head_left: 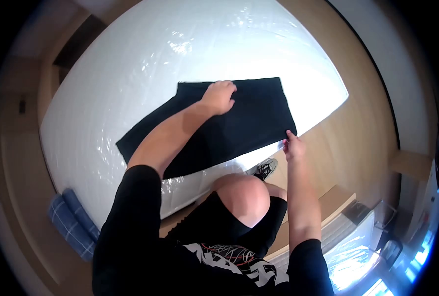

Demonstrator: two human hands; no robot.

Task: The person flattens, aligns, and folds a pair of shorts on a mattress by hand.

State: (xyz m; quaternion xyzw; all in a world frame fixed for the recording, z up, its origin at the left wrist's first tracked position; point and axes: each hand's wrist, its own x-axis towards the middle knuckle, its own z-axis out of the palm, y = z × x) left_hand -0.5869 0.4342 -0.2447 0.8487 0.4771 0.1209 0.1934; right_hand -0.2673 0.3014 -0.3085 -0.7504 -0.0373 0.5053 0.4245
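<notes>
A black garment, cut like a pair of shorts and seemingly folded, lies spread in the centre of the frame on a mattress wrapped in clear, wrinkled plastic. The broad, flat top probably serves to keep the cloth open and smooth, and each hand seems to steady a different part of it. The left hand reaches in from the lower left, its forearm passing over the cloth, and rests near the middle of the upper edge; the fingers are bent and point toward the right of the frame, with the thumb nearer the person. Whether they pinch a fold or merely press down cannot be told, as the back of the hand hides most of the contact. The right hand is at the right-hand corner of the garment, beside the mattress edge, with the thumb on top and the other fingers curled beneath, nipping that corner between them. This grip likely keeps the near edge drawn out straight. Relative to the fingers, the cloth lies under the left ones and extends to both sides of them, while from the right ones it runs toward the upper left and lower left. Below it in the frame are a bent knee and a laced shoe; a blue checked cloth sits at the lower left, beside the mattress.
</notes>
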